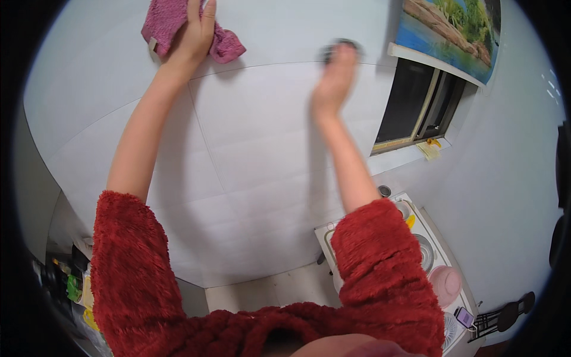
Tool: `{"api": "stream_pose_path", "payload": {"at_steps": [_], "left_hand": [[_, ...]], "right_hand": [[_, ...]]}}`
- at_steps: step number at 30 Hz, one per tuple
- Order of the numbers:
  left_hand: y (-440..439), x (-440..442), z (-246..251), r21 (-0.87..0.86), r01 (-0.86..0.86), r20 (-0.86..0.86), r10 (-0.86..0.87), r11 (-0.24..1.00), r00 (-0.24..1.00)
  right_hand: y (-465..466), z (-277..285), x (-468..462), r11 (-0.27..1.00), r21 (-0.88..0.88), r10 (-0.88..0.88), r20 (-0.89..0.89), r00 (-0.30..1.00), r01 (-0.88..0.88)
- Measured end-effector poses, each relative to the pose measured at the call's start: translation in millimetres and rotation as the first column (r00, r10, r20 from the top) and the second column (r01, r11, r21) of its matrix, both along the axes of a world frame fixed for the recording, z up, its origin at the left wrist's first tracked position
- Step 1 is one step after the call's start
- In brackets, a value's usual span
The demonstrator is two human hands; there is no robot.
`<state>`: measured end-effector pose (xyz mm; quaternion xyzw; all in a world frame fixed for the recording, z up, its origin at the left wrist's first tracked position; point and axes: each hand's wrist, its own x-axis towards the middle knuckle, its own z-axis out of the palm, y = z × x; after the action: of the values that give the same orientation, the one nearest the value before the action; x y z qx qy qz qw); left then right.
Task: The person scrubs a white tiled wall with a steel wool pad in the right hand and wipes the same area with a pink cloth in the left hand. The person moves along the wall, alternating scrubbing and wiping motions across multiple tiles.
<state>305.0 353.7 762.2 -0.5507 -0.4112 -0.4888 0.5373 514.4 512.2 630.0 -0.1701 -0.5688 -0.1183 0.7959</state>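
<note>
At the upper left, my left hand (192,42) presses a pink terry cloth (166,27) against the white tiled wall (258,120); one end of the cloth hangs out to the right of the hand. My right hand (337,80), blurred, is raised against the same wall further right. Its fingers are on a small dark, roundish object (329,52), possibly a metal scouring pad; the blur hides its details. Both forearms are bare below red fleecy sleeves.
Right of my right hand are a sliding window (408,100) and a hanging landscape picture (459,31). A yellow item (433,142) lies on the sill. Below right, a white table (403,198) holds a pink basket (444,285) and a metal pan (424,252). Folded stools (508,316) stand nearby.
</note>
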Motion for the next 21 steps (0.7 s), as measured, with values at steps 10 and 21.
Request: {"api": "stream_pose_path", "payload": {"at_steps": [10, 21], "left_hand": [[-6, 5, -2, 0.009, -0.073, -0.046, 0.074, 0.997, 0.996], [-8, 12, -10, -0.138, 0.021, 0.090, -0.008, 0.990, 0.996]], "right_hand": [[85, -5, 89, 0.956, -0.287, -0.072, -0.005, 0.997, 0.067], [-32, -31, 6, 0.958, 0.266, -0.053, 0.543, 0.838, -0.111]]}}
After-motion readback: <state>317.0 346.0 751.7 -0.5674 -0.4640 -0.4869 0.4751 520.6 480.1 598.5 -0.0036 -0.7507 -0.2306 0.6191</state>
